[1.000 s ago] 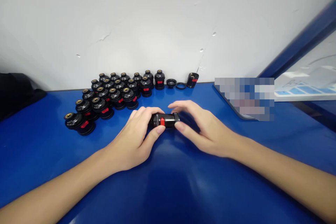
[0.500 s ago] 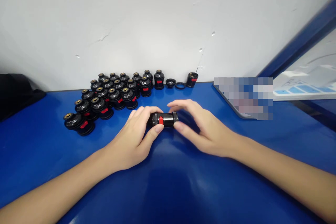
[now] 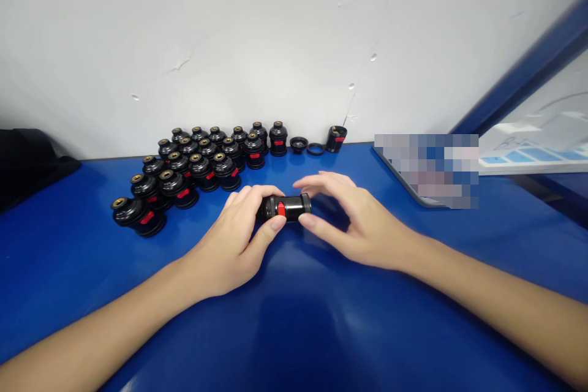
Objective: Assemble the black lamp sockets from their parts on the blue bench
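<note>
So L hand has a black cylinder w/ a red tab gripped btwn thumb and fingers, lying sideways abt mid-frame above the blue table, can't tell if it's resting on it. R hand is wide, thumb and fingers well apart around the cylinder's right end; thumb tip's right at the lower edge, tho idk if it's pressing. Bunch of similar black pieces stand upper L of centre, most showing red tabs. Next to them, going R along the wall: a small black cap, a thin ring lying flat, and an open-topped cup. Pixelated flat slab sits R of centre.
</note>
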Motion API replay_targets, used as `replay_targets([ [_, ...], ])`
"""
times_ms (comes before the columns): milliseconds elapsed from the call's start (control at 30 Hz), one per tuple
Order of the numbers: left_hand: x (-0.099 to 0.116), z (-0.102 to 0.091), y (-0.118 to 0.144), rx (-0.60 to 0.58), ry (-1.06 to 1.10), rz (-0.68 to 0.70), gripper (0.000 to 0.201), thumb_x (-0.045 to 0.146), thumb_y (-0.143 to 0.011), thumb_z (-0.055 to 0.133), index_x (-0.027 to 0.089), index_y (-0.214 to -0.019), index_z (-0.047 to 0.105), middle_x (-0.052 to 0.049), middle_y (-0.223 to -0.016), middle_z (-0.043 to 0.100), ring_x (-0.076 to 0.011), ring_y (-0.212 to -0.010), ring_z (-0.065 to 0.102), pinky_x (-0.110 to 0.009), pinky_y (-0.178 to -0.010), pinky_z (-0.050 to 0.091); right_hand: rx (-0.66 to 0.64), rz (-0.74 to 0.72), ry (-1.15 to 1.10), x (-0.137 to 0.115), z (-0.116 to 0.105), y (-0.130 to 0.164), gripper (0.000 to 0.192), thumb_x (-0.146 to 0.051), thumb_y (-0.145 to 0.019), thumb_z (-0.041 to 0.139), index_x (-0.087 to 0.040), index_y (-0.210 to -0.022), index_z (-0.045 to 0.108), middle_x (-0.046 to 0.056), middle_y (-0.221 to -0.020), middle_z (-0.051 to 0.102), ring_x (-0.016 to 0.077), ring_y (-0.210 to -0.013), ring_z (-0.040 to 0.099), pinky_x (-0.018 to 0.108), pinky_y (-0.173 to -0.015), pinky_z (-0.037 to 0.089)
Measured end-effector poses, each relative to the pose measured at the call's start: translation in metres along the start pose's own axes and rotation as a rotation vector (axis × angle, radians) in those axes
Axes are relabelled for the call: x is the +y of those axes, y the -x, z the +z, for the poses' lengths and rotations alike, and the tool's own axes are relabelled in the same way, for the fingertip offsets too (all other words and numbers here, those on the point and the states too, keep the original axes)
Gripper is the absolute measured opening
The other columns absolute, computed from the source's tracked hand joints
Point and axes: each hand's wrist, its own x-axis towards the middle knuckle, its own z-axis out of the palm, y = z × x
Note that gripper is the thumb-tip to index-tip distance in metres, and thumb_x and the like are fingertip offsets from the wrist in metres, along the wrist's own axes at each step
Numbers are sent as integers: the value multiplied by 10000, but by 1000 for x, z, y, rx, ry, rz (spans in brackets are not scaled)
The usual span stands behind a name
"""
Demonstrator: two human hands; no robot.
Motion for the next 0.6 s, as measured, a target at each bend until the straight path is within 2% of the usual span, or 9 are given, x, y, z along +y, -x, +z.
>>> replay_targets([
  [67,0,-1,0,0,0,-5,264,411,-1142,467,262,-1348,540,-66,-1258,673,-254,-1087,614,-433,-961,479,-11,-24,11,0,0,-1,322,-366,-1013,715,-266,-1299,608,87,-1199,776,300,-1129,742,572,-1116,534],
  [167,0,-1,0,4,-6,-7,263,407,-1145,456,261,-1342,550,-66,-1247,680,-253,-1075,622,-426,-954,485,10,-59,14,2,0,0,455,-398,-966,776,-250,-1351,584,115,-1294,753,328,-1240,705,560,-1123,530],
  [300,0,0,-1,9,-9,-14,261,407,-1142,465,263,-1341,554,-63,-1258,682,-254,-1084,622,-422,-961,481,5,-20,6,3,0,1,300,-378,-1038,686,-242,-1297,621,95,-1220,776,299,-1184,726,519,-1059,559],
  [400,-1,0,-1,-5,3,-28,258,409,-1145,458,269,-1342,551,-54,-1259,675,-253,-1091,612,-425,-964,474,12,-48,-5,3,0,0,438,-403,-972,781,-228,-1336,614,106,-1263,762,302,-1182,718,538,-1113,530],
  [533,-1,0,-1,-10,16,-34,258,403,-1141,471,272,-1352,540,-52,-1277,664,-254,-1107,601,-435,-979,465,-25,-27,8,2,-1,-1,279,-385,-1043,685,-247,-1283,653,90,-1178,786,300,-1154,726,537,-1071,555],
  [600,0,0,-1,-8,21,-37,257,400,-1143,466,273,-1354,538,-51,-1271,664,-255,-1106,599,-437,-979,464,1,-51,10,2,-1,-2,350,-365,-1011,725,-254,-1327,623,101,-1244,774,310,-1195,718,541,-1080,552],
])
